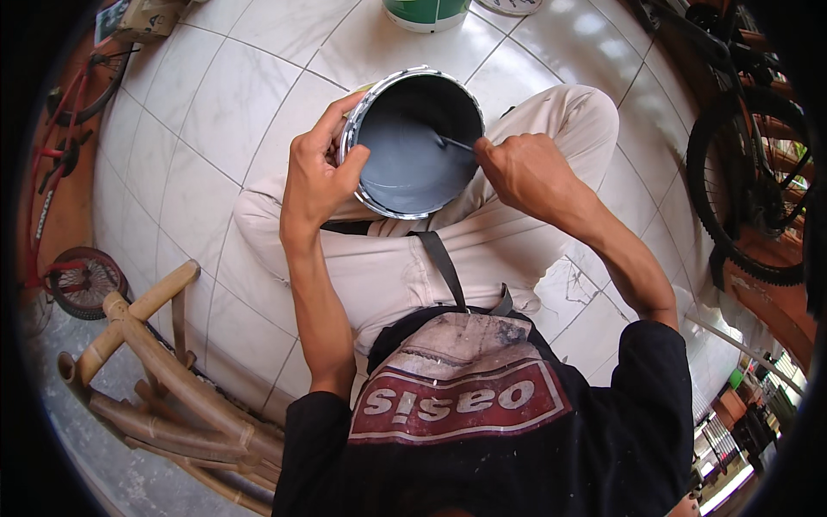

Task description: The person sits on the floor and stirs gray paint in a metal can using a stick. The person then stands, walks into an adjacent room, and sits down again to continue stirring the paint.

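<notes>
A round paint bucket (428, 93) is tilted toward me between my crossed legs, its pale rim streaked with dark paint. Grey paint (405, 172) covers its bottom. At the left side, my left hand (320, 168) grips the bucket, thumb near the rim and fingers round the outer wall. My right hand (530, 172), closed in a fist at the right rim, holds a thin dark stick (457, 145) that reaches into the bucket. The stick's far end meets the paint; its exact shape there is unclear. The grip end is hidden inside my fist.
A green and white bucket (426, 13) stands ahead on the white tiled floor (258, 95), beside a round lid (510, 5). Bamboo furniture (172, 370) is close at my lower left. A red bicycle (65, 164) stands at the left, a black-tyred one (745, 185) at the right.
</notes>
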{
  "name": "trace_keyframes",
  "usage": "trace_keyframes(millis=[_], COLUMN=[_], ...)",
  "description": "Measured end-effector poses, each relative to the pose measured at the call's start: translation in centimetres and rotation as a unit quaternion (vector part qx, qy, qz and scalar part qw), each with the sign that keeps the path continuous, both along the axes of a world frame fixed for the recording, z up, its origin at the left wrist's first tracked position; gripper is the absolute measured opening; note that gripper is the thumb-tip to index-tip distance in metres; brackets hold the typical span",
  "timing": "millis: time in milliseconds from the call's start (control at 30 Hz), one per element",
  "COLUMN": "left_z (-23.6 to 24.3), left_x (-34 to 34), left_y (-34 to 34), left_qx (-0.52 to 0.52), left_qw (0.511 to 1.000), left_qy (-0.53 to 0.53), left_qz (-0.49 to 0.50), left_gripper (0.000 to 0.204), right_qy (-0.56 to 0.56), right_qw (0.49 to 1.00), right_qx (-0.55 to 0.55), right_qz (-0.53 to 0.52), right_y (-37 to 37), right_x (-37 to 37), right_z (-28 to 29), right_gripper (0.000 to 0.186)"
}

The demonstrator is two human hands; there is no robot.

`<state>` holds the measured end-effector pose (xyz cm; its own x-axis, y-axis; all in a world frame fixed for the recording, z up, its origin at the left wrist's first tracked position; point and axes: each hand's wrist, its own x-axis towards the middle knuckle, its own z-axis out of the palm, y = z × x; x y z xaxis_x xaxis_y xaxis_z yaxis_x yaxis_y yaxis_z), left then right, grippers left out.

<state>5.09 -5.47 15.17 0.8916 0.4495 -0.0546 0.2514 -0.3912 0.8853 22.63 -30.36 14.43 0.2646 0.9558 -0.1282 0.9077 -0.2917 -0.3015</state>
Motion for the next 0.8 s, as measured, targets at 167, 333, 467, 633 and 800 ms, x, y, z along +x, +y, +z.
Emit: trace_keyframes(millis=[167, 333, 467, 633, 800], left_z=[-0.3, 0.2, 0.2, 0.5, 0.2], left_x=[0.2, 0.4, 0.1, 0.6, 0.6], left_y=[-0.4, -0.6, -0.8, -1.3, -1.0], left_qx=[-0.019, -0.029, -0.029, -0.026, -0.032], left_qw=[0.999, 0.999, 0.999, 0.999, 0.999], left_qy=[-0.046, -0.04, -0.02, -0.03, -0.015], left_qz=[0.007, -0.012, -0.022, -0.023, -0.025], left_gripper=[0.062, 0.061, 0.061, 0.061, 0.061], right_qy=[0.036, 0.054, 0.032, 0.101, 0.042], right_qw=[0.991, 0.999, 0.998, 0.994, 0.998], right_qx=[0.1, -0.004, 0.035, 0.051, -0.039], right_qz=[-0.077, 0.003, -0.03, -0.005, -0.029], right_y=[0.5, -0.9, -0.2, -0.3, -0.8], right_x=[0.8, 0.7, 1.0, 0.9, 0.4], right_z=[2.1, 0.2, 1.0, 0.9, -0.3], right_gripper=[0.024, 0.016, 0.016, 0.02, 0.022])
